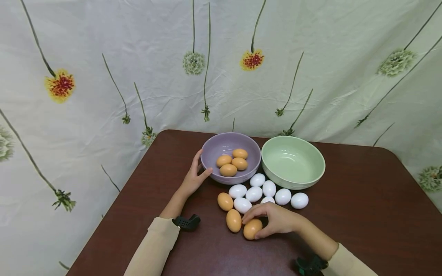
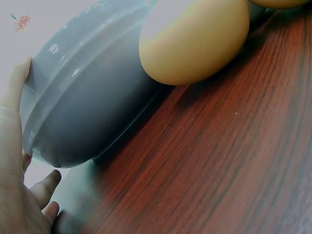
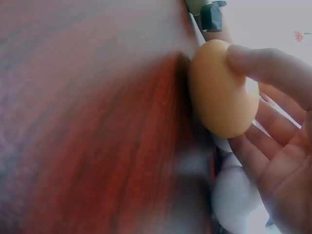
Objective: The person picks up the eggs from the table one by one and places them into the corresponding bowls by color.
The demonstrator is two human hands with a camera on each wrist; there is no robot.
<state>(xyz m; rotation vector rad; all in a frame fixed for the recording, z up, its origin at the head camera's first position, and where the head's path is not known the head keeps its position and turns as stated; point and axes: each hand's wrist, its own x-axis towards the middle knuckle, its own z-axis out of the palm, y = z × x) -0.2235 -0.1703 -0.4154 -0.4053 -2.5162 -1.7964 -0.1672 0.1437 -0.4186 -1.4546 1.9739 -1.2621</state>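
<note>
My right hand [image 1: 276, 219] holds a brown egg [image 1: 252, 229] between thumb and fingers, low over the table. The right wrist view shows the thumb pressing one side of this egg [image 3: 222, 92]. Spread along the left outside of the purple bowl [image 1: 253, 170], my left hand [image 1: 194, 179] touches it near the rim with relaxed fingers. Several brown eggs [image 1: 228, 170] lie inside that bowl. Two more brown eggs, one upper [image 1: 225, 201] and one lower [image 1: 234, 220], are on the table left of my right hand. Several white eggs [image 1: 254, 194] cluster before the bowls, one partly behind my right hand.
A green bowl [image 1: 293, 155] with nothing in it stands against the purple bowl's right side. The dark red-brown wooden table [image 1: 362, 199] ends at a flower-printed cloth [image 1: 165, 92] behind and to the left.
</note>
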